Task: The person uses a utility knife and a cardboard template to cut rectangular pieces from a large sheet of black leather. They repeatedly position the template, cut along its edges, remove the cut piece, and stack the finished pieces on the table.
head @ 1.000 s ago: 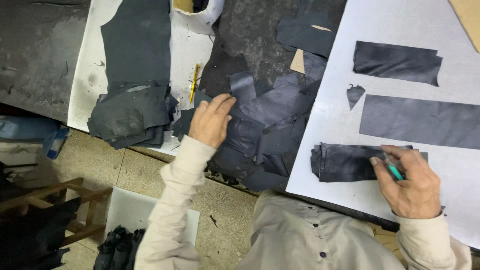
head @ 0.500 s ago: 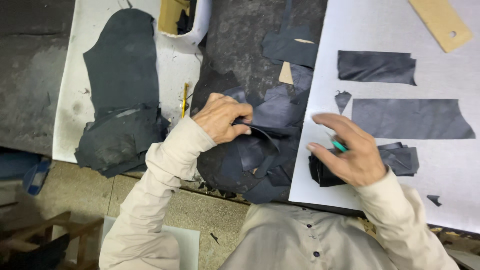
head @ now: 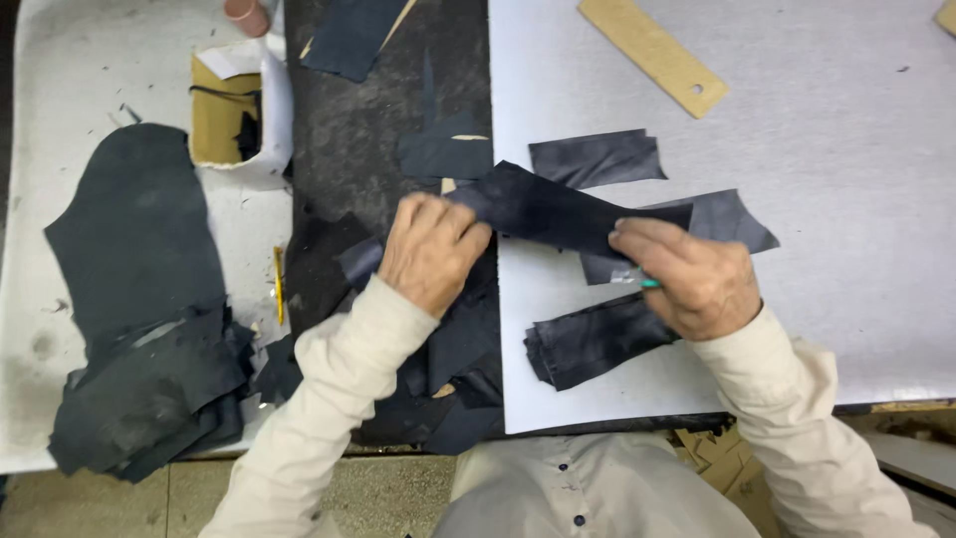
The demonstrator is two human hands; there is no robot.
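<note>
Both hands are closed on one dark leather strip (head: 558,211), stretched between them above the edge of the grey cutting board (head: 797,130). The left hand (head: 430,249) pinches its left end; the right hand (head: 687,279) grips the other end and also clasps a green-handled tool (head: 649,284). A stack of cut leather pieces (head: 588,341) lies just beneath the right hand.

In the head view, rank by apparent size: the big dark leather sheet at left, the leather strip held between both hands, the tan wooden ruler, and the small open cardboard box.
1. Big dark leather sheet
2. Leather strip, held up nearer the camera, so its size is flattered
3 and 4. Tan wooden ruler and small open cardboard box look alike; not ranked.
</note>
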